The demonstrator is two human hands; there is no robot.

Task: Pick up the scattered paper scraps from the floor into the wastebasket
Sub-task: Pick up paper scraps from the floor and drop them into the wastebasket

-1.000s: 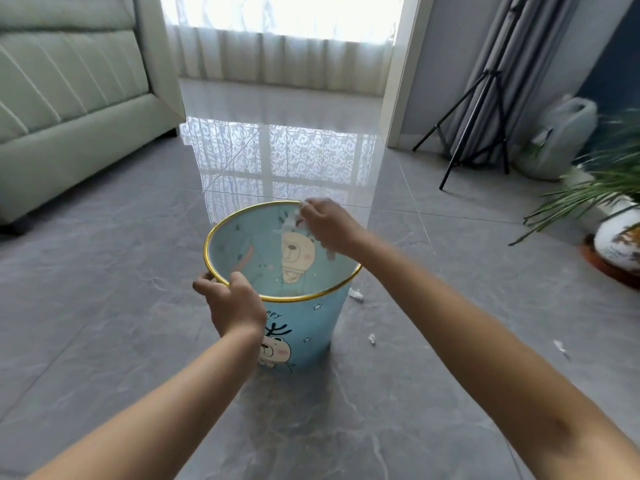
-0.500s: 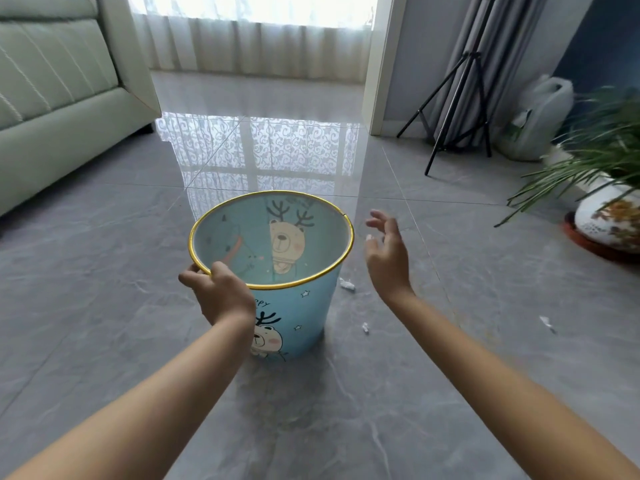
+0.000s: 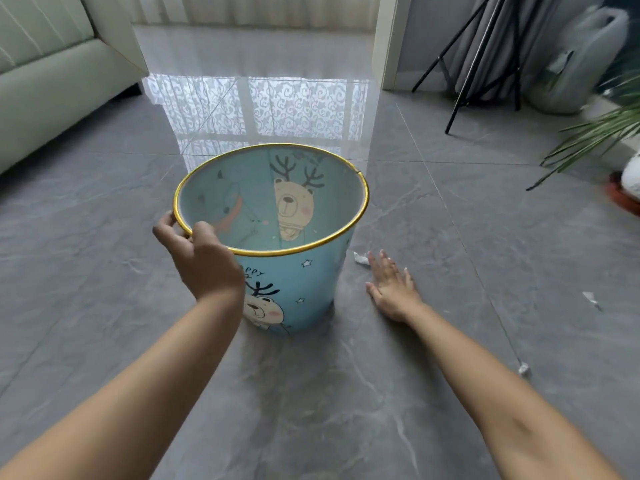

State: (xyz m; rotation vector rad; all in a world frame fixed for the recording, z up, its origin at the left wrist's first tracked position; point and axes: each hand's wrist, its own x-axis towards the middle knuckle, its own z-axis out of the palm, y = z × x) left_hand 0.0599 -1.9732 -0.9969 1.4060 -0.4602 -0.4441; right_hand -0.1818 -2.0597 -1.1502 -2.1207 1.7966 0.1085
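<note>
left hand [image 3: 204,261]: pinches gold rim of round blue plastic wastebasket [image 3: 304,292] | right hand [image 3: 391,289]: empty, fingers spread, has come down from over it to the floor, tips just beside small crumpled white paper scrap [image 3: 360,259] | still to pick: torn white scrap [image 3: 590,298], white paper ball [image 3: 524,369], farther right on grey tile floor [image 3: 346,393]

Hidden, cropped and blurred parts of the scene.
The sofa [image 3: 52,81] at far left, the top of the tripod [image 3: 485,53] and the plant pot [image 3: 631,181] at right run off the frame; the far jug [image 3: 581,60] is blurred. The wastebasket [image 3: 298,282] hides its own bottom behind its near wall, and the left hand [image 3: 204,261] covers part of the rim [image 3: 360,209]. Whether the right hand [image 3: 393,289] touches the floor [image 3: 346,393] cannot be told.
</note>
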